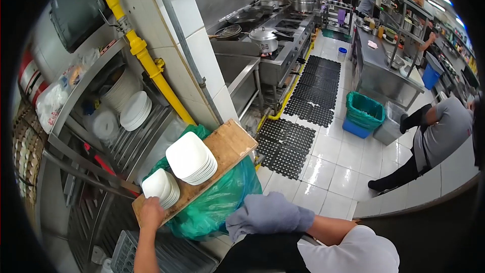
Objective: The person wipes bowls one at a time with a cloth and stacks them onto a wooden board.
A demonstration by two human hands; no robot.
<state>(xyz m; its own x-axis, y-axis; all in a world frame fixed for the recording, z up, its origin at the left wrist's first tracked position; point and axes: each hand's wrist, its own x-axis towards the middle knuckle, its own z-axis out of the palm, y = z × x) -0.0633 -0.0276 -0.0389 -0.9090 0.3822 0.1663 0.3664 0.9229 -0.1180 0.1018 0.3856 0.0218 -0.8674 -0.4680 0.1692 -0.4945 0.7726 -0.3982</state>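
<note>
My left hand (151, 213) is at the near edge of a stack of small white bowls (160, 187), its fingers closed against the bowls' rim. The bowls stand on a wooden board (227, 146), beside a taller stack of square white plates (189, 156). A grey-blue cloth (270, 215) is wrapped around my right hand, which hides its fingers. Green plastic (217, 202) hangs below the board.
Metal shelves (96, 172) with round white plates (135, 111) stand at the left, near a yellow pipe (146, 65). Black mats (313, 91) lie on the aisle floor beside the stoves. A person (439, 131) is at the right; co-workers are farther back.
</note>
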